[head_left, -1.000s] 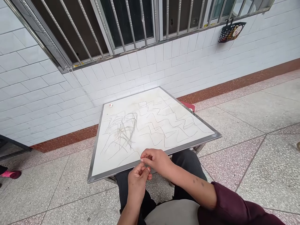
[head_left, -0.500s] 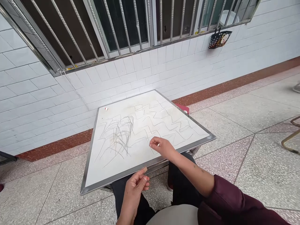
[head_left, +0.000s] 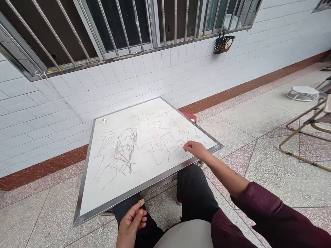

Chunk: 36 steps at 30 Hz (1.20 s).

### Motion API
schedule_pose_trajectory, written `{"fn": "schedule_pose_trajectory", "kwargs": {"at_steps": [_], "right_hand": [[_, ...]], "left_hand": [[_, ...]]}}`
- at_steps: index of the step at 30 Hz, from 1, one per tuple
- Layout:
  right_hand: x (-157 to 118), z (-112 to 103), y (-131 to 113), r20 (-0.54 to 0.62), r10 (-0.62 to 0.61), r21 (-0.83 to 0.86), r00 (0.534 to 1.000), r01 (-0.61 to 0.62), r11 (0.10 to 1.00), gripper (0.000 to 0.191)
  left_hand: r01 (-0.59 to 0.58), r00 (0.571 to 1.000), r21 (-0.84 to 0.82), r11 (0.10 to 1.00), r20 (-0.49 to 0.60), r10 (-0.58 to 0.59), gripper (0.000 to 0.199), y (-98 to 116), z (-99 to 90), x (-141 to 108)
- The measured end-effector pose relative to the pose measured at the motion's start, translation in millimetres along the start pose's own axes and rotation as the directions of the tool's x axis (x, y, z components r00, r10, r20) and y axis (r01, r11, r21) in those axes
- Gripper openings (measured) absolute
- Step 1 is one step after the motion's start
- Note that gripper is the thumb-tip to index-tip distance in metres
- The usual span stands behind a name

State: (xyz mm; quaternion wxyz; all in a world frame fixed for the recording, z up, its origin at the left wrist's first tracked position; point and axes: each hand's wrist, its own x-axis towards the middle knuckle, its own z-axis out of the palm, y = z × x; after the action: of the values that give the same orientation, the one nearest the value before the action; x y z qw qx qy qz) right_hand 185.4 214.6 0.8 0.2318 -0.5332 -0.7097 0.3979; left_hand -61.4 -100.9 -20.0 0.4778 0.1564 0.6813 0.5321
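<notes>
A square table with a white top and a grey metal rim [head_left: 129, 197] stands before me. Thin dark zigzag lines [head_left: 155, 137] run over its right half, and a denser tangle of lines [head_left: 124, 148] covers the left. My right hand [head_left: 196, 149] is over the near right part of the top, thumb and fingers pinched; what they hold, if anything, is too small to make out. Below the front rim, my left hand [head_left: 131, 222] has its thumb pressed to bent fingers. A small tan piece [head_left: 142, 202], perhaps a bandage, shows at its index fingertip.
A tiny white and red object [head_left: 104, 120] lies at the table's far left corner. Behind stands a white tiled wall with a barred window [head_left: 139, 27] and a hanging black basket [head_left: 223, 44]. To the right are a folding chair [head_left: 310, 134] and a low white stool [head_left: 303, 92].
My right hand has moved right across the tabletop, still pinched. My left hand has drawn slightly back from the front rim. The view has turned right, bringing the chair and stool into sight.
</notes>
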Motion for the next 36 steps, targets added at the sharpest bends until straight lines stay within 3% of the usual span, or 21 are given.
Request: {"fn": "schedule_pose_trajectory", "kwargs": {"at_steps": [8, 16, 24, 30, 36], "right_hand": [[16.3, 48.6, -39.5, 0.169, -0.039, 0.045, 0.985, 0.032, 0.998, 0.015], [87.9, 53.4, -60.5, 0.189, 0.081, -0.081, 0.979, -0.066, 0.994, 0.022], [142.3, 93.0, -95.7, 0.277, 0.201, -0.306, 0.940, -0.112, 0.945, 0.028], [162.7, 113.3, -108.1, 0.283, 0.253, -0.418, 0.925, -0.118, 0.901, 0.031], [162.8, 118.9, -113.5, 0.263, 0.238, -0.433, 0.935, -0.106, 0.895, 0.031]], "left_hand": [[0.020, 1.000, -0.011, 1.000, -0.003, -0.021, 0.069, -8.4, -6.1, -0.4], [0.082, 0.996, -0.068, 0.994, -0.014, -0.083, 0.073, -19.4, -16.6, 9.4], [0.057, 0.997, -0.058, 0.997, -0.054, -0.060, 0.073, -37.4, -31.3, 19.3], [0.067, 0.994, -0.077, 0.995, -0.080, -0.074, 0.075, -42.6, -35.9, 24.7], [0.057, 0.997, -0.068, 0.996, -0.055, -0.061, 0.072, -43.8, -32.6, 26.3]]}}
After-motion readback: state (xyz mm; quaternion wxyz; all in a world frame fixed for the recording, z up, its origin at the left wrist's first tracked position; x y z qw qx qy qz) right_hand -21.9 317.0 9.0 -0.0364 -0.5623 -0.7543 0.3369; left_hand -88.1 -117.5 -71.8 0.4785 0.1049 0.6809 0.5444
